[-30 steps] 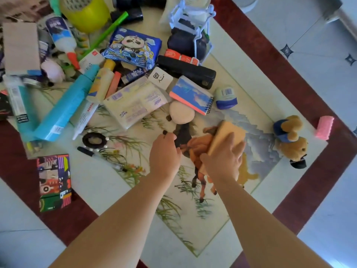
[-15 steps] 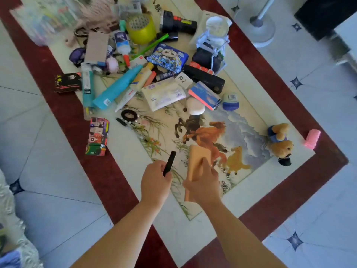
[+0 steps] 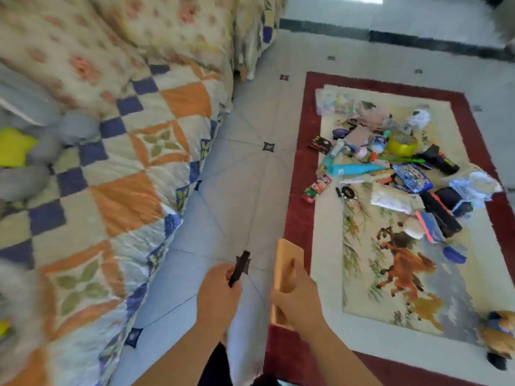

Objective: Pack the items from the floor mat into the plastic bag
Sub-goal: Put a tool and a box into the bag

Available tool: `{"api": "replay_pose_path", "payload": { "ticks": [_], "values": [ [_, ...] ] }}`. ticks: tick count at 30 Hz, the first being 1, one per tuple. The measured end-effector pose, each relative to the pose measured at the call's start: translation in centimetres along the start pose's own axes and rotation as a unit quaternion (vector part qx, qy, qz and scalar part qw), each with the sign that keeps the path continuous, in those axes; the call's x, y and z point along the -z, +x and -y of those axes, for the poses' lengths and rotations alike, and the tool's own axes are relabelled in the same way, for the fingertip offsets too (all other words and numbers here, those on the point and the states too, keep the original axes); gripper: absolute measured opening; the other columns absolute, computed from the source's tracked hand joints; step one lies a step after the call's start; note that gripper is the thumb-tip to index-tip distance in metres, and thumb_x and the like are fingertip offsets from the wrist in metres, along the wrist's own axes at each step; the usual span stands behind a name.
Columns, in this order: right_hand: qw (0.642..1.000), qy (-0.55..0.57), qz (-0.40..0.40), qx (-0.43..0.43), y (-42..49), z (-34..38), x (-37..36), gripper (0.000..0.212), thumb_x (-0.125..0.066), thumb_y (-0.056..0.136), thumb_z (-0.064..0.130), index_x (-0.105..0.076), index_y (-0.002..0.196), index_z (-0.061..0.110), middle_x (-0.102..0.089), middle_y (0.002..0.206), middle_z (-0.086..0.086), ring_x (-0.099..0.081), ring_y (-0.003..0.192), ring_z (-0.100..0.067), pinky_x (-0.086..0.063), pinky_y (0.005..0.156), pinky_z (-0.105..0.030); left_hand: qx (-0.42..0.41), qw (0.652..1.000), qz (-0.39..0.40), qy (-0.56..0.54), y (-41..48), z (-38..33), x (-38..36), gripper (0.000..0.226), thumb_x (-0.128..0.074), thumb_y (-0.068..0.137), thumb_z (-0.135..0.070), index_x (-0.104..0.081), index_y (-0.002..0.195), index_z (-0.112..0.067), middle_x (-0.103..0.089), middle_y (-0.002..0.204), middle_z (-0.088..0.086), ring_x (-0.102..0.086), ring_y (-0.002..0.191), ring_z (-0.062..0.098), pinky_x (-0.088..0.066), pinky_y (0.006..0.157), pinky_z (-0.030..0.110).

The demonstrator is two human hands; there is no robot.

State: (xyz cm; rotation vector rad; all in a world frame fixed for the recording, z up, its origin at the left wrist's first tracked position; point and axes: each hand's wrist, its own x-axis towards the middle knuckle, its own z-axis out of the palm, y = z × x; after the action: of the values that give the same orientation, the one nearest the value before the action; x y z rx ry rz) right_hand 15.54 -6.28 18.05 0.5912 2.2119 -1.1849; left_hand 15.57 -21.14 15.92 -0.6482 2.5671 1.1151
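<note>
Left hand (image 3: 218, 292) grips a slim black stick (image 3: 240, 267); right hand (image 3: 299, 298) clasps a flat tan block (image 3: 287, 263).

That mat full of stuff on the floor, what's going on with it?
A person is clearing it. The left hand holds a small black stick-like item, and the right hand grips a flat tan block, both off the floor mat. Most things lie piled at its far end, a plush toy apart. No bag is visible.
</note>
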Motion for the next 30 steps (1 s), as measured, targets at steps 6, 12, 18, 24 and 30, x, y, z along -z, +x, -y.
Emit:
{"api": "replay_pose_path", "payload": {
  "ticks": [6,12,18,24,30],
  "values": [
    [0.975,-0.122,0.121,0.144,-4.3,10.4,-11.4,0.085,-0.068,0.074,0.023,-0.022,0.144,0.016,-0.049,0.114,-0.004,-0.051,0.098,-0.019,-0.041,0.075,-0.028,0.109,0.980,-0.146,-0.076,-2.4,8.7,13.5,0.013,-0.056,0.083,-0.007,-0.052,0.083,-0.020,-0.058,0.080,0.002,-0.053,0.073,0.020,-0.038,0.064,0.029],
    [0.927,-0.174,0.231,0.238,-9.1,17.2,-25.7,0.065,-0.067,0.073,0.006,-0.038,0.131,0.006,-0.055,0.103,-0.015,-0.056,0.090,-0.026,-0.039,0.057,-0.022,0.228,0.923,-0.259,-0.169,-5.1,21.1,23.2,0.019,-0.057,0.082,-0.009,-0.061,0.100,-0.013,-0.063,0.095,0.003,-0.058,0.081,0.023,-0.043,0.066,0.029],
    [0.900,-0.194,0.334,0.202,-12.0,21.3,-41.7,0.084,-0.072,0.071,0.021,-0.026,0.141,0.030,-0.051,0.116,0.005,-0.054,0.095,-0.011,-0.041,0.072,-0.020,0.317,0.864,-0.296,-0.256,-5.5,33.4,30.9,0.010,-0.056,0.085,-0.011,-0.057,0.093,-0.015,-0.061,0.086,-0.002,-0.050,0.065,0.007,-0.033,0.050,0.018],
    [0.895,-0.265,0.334,0.128,-10.1,24.4,-56.6,0.078,-0.069,0.070,0.026,-0.029,0.137,0.026,-0.050,0.113,-0.004,-0.055,0.097,-0.023,-0.049,0.080,-0.034,0.370,0.850,-0.238,-0.288,-0.4,43.3,36.6,0.017,-0.057,0.087,-0.014,-0.058,0.103,-0.013,-0.059,0.090,0.001,-0.054,0.080,0.019,-0.041,0.065,0.027],
    [0.883,-0.366,0.264,0.128,-3.9,26.4,-66.0,0.070,-0.070,0.062,0.032,-0.040,0.123,0.015,-0.053,0.110,-0.008,-0.055,0.101,-0.029,-0.047,0.087,-0.041,0.372,0.871,-0.176,-0.268,6.9,50.2,39.1,0.027,-0.056,0.090,-0.020,-0.055,0.116,-0.012,-0.063,0.106,0.002,-0.054,0.085,0.016,-0.039,0.069,0.024]
  ]
}}
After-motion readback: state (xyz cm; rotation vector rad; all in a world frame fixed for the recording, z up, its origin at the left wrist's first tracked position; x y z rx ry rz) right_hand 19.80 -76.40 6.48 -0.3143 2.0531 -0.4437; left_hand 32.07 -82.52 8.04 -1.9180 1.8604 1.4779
